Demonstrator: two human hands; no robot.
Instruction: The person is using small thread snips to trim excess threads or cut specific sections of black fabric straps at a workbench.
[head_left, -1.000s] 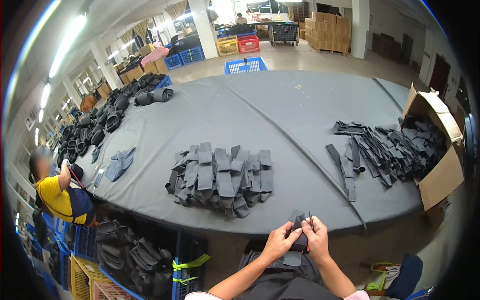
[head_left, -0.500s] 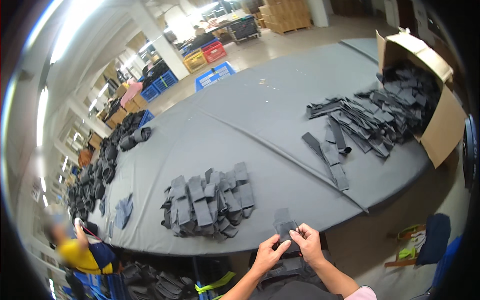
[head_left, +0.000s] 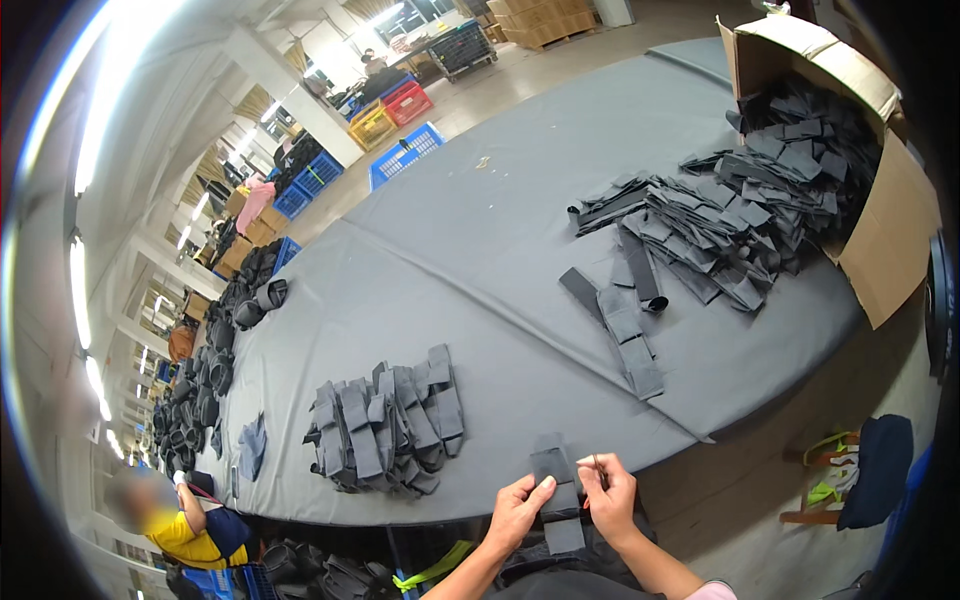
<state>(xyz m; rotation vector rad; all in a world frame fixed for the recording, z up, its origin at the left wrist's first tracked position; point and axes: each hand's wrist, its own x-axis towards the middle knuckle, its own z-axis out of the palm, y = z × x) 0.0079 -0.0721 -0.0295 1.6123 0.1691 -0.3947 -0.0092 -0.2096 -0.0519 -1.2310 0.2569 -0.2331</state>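
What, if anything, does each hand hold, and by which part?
The left hand pinches a grey fabric strip by its left edge. The right hand holds a slim dark tool; exactly where is unclear.

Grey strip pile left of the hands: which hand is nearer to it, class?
Left. The left hand is to the right of the pile; the right hand is farther right, past the held strip.

a grey-covered table (head_left: 480, 240) bears a pile of dark strips (head_left: 385, 420), a looser heap (head_left: 735, 215) reaching from a cardboard box (head_left: 895, 235) at right, plus a bluish cloth (head_left: 252, 448) and black pieces (head_left: 192, 408) at left.
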